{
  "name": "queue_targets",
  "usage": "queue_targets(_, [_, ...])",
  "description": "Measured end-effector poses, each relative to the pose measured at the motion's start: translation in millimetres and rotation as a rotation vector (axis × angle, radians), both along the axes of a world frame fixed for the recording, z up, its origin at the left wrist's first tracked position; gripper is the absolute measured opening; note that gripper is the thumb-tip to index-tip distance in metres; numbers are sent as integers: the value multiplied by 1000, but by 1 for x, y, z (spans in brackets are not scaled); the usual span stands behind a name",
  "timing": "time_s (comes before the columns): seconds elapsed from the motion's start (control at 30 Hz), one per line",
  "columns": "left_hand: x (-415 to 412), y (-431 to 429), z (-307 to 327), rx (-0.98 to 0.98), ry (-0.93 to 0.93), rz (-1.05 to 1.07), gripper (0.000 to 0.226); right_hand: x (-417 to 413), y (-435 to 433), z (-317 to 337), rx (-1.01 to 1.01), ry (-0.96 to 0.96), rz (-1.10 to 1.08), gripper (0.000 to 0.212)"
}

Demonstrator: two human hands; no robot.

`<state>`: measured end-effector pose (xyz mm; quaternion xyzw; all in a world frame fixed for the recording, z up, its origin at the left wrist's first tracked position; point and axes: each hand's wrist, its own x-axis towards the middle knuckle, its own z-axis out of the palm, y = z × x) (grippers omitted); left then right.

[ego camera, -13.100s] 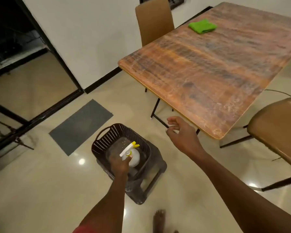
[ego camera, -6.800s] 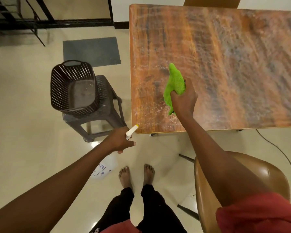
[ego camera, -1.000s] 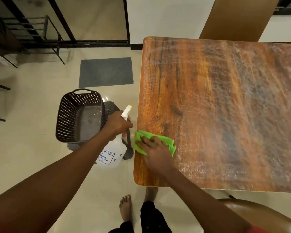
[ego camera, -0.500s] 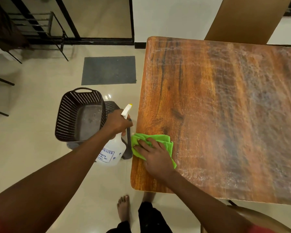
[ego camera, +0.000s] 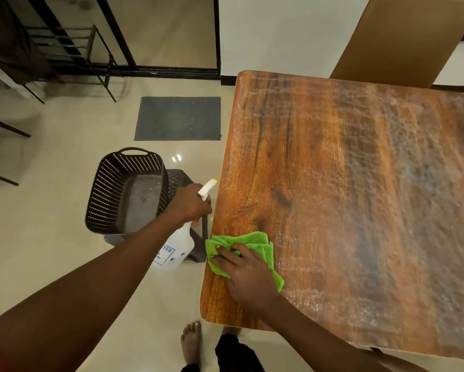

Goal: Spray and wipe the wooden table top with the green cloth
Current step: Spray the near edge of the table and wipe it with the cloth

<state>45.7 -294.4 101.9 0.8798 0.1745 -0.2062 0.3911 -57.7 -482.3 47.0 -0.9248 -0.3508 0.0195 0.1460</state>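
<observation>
The wooden table top point(ego camera: 346, 197) fills the right half of the view, with pale streaks and wet patches across it. My right hand point(ego camera: 245, 275) lies flat on the green cloth point(ego camera: 255, 241), pressing it onto the table near the left edge, close to the near-left corner. My left hand point(ego camera: 189, 204) grips the neck of a white spray bottle point(ego camera: 175, 249) with a yellow-tipped nozzle, held in the air just left of the table edge.
A dark perforated basket point(ego camera: 126, 191) sits on a grey plastic stool point(ego camera: 196, 237) left of the table. A grey mat point(ego camera: 178, 118) lies on the tiled floor. A brown chair back point(ego camera: 402, 41) stands at the far side. My bare foot point(ego camera: 192, 342) is below.
My right hand has slid the green cloth slightly toward the table's left edge. My left hand still holds the spray bottle beside the table.
</observation>
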Motion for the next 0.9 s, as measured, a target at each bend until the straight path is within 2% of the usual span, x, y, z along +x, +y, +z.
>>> queue_targets(0.1, [7,-9,-4,37,5,-80,24,3,-2,1,-4,-3,15,45])
queue_targets(0.23, [13,-14,-8,73,-11,-55,24,1,-4,-2,6,16,29,46])
queue_targets(0.5, [27,-17,-2,8,-67,-9,29,6,-5,-3,29,87,37,44])
queue_targets(0.8, [17,-18,-1,64,43,-189,32,11,-9,-3,59,90,47,44])
queue_targets(0.9, [16,-13,0,35,-19,-112,33,9,-9,-3,39,47,99,41])
